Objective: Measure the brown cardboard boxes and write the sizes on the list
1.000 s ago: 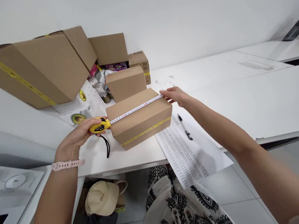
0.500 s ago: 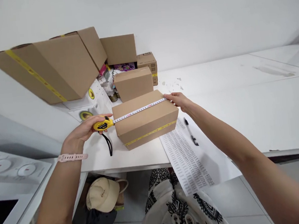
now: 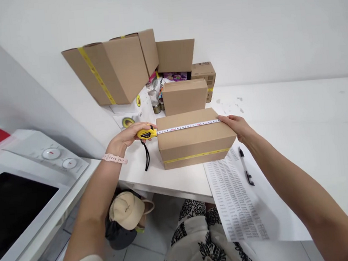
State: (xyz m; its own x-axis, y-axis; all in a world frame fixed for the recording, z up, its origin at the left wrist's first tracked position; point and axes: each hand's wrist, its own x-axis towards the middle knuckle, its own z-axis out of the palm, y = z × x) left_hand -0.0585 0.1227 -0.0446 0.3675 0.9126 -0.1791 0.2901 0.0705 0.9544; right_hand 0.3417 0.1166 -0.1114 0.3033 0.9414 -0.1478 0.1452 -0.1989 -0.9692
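A closed cardboard box (image 3: pixel 194 145) with a yellow tape band lies on the white table (image 3: pixel 300 134). A white tape blade (image 3: pixel 188 126) stretches across its top. My left hand (image 3: pixel 128 137) is closed round the yellow tape measure case (image 3: pixel 146 133) at the box's left edge; a black strap hangs from the case. My right hand (image 3: pixel 238 125) pinches the blade's end against the box's right top edge. A pink watch band sits on my left wrist.
A printed sheet (image 3: pixel 236 198) and a black pen (image 3: pixel 245 166) lie right of the box. Behind it stand a smaller box (image 3: pixel 184 96), large boxes (image 3: pixel 115 68) and clutter. A white washing machine (image 3: pixel 28 181) is at left. A cap (image 3: pixel 128 208) lies under the table.
The view has swung left, so the box and hands now sit further right in the picture. Both hands keep the tape stretched over the box; the washing machine shows more.
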